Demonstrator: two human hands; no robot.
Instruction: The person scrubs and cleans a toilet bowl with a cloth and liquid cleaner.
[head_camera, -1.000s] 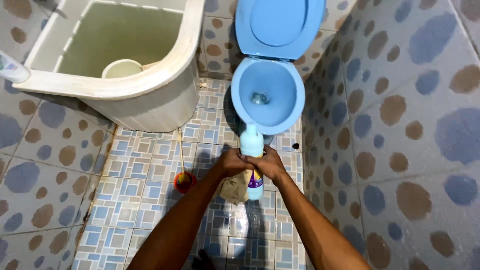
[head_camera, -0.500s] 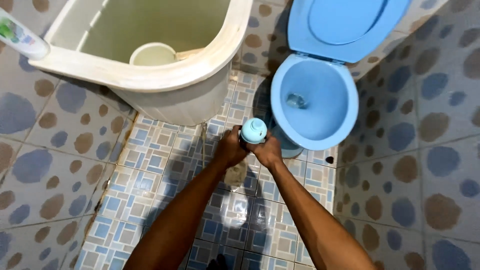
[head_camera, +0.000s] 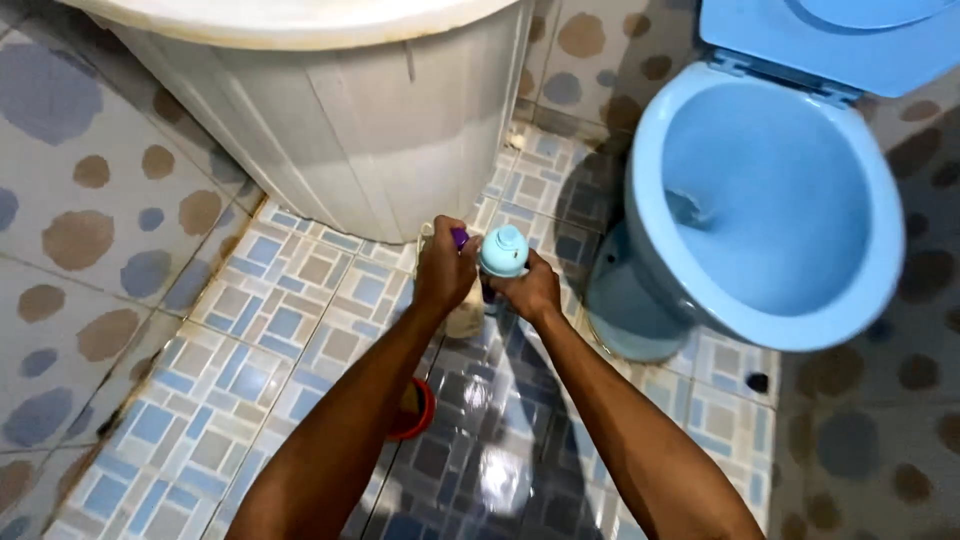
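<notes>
Bottle (head_camera: 503, 252): light-blue cap toward the camera, held above the wet tiled floor (head_camera: 280, 320), between tub (head_camera: 340, 130) and blue toilet (head_camera: 780, 200). Left hand (head_camera: 445, 265) grips its left side; right hand (head_camera: 525, 290) clasps it from below right. A red-rimmed cup (head_camera: 418, 412) lies under the left forearm

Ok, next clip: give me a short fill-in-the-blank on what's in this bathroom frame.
1. Both hands, left hand and right hand, hold a bottle whose cap is light ____.
2. The toilet has its lid ____.
3. The white tub stands to the ____ of the toilet in the picture.
4. Under the left forearm, on the floor, sits a small ____ cup.

Missing words: blue; up; left; red
</notes>
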